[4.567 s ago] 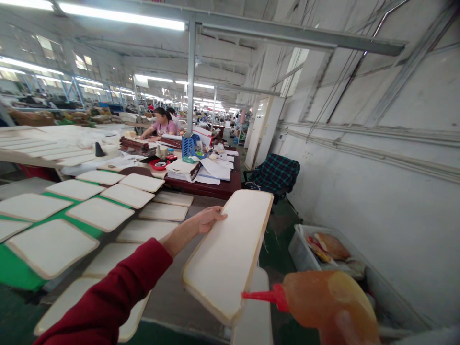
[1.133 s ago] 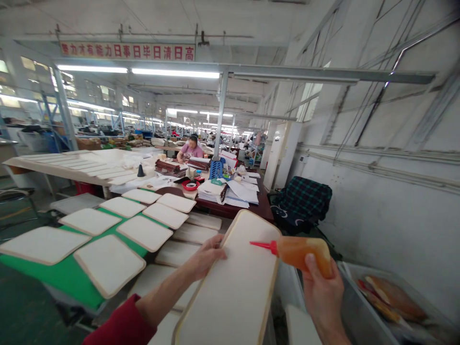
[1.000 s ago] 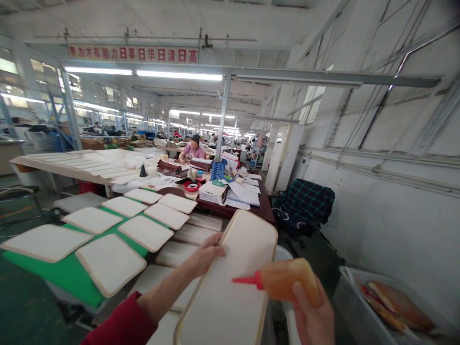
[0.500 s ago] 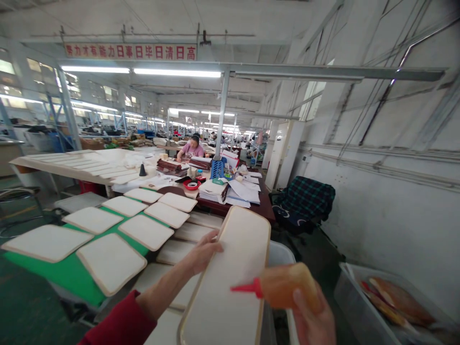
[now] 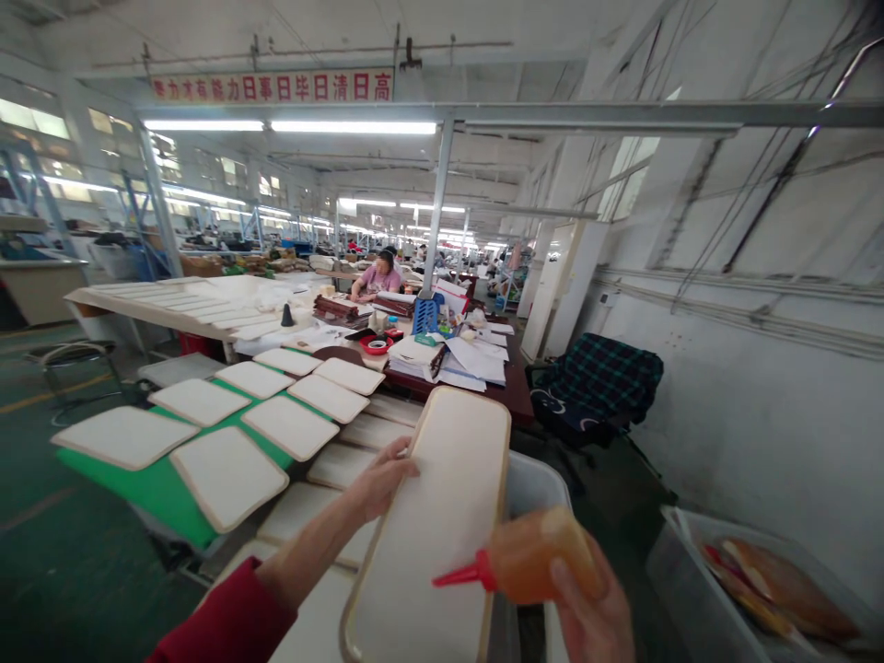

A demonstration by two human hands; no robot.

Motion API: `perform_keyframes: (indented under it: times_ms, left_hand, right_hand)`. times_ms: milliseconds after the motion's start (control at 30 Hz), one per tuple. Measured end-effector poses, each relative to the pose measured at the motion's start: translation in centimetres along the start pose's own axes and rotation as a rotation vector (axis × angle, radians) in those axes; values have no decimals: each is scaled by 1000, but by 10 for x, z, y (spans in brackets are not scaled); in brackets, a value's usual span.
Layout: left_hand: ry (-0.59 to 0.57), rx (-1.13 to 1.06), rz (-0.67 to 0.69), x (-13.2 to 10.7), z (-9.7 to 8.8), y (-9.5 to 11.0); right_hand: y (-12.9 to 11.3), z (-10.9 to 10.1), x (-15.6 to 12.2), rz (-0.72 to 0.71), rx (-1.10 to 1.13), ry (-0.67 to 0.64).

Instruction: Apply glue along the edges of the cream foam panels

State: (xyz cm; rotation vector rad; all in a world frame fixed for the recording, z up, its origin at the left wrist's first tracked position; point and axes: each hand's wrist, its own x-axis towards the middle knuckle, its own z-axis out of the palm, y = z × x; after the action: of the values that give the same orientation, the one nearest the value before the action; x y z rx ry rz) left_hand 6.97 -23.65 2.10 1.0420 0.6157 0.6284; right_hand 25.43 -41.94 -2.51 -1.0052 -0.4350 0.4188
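My left hand (image 5: 387, 479) grips the left edge of a long white panel (image 5: 448, 488) with rounded corners and a tan border, tilted up in front of me. In my right hand (image 5: 598, 599) is a glue bottle (image 5: 542, 557), a squeeze bottle of amber liquid with a red pointed nozzle (image 5: 459, 573). The nozzle points left over the panel's lower half; whether it touches the surface I cannot tell. Left of the panel, several similar white panels (image 5: 296, 516) lie in an overlapping row, partly hidden by my left arm.
More white panels (image 5: 227, 474) lie on a green board (image 5: 138, 479) at left. A pale bin (image 5: 542, 483) stands behind the held panel. At right are a draped chair (image 5: 600, 387) and a clear tub (image 5: 691, 571). A person (image 5: 377, 276) sits beyond the cluttered desk (image 5: 515, 368).
The view has turned slightly left, so the surroundings sit farther right. The bottle has shifted a little left and its nozzle lies slightly lower over the panel. Both hands keep their holds.
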Motion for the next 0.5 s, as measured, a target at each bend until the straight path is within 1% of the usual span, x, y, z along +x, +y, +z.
perform_keyframes:
  times_ms: [33, 67, 133, 200, 267, 300, 367, 433, 500]
  left_hand:
    - [16, 6, 1, 0, 1, -2]
    - [18, 13, -4, 0, 3, -3]
    - [-14, 29, -33, -3, 11, -8]
    - [-48, 28, -58, -6, 22, -12]
    - [-32, 12, -51, -7, 31, -15]
    - [5, 3, -31, -5, 33, -15]
    - [149, -22, 51, 1, 31, -8]
    - [356, -58, 183, 10, 20, 5]
    - [554, -103, 314, 19, 2, 18]
  right_hand:
    - [0, -2, -2, 32, 3, -12]
    - [-3, -3, 2, 26, 19, -8]
    - [-15, -5, 21, -55, 64, 50]
    - [-27, -7, 43, -104, 85, 85]
    - [-30, -12, 52, -81, 85, 81]
    - [-28, -16, 49, -45, 81, 63]
    - [-20, -27, 38, 52, 76, 7]
    - [-14, -44, 31, 120, 91, -19]
    - [-15, -67, 40, 131, 108, 68]
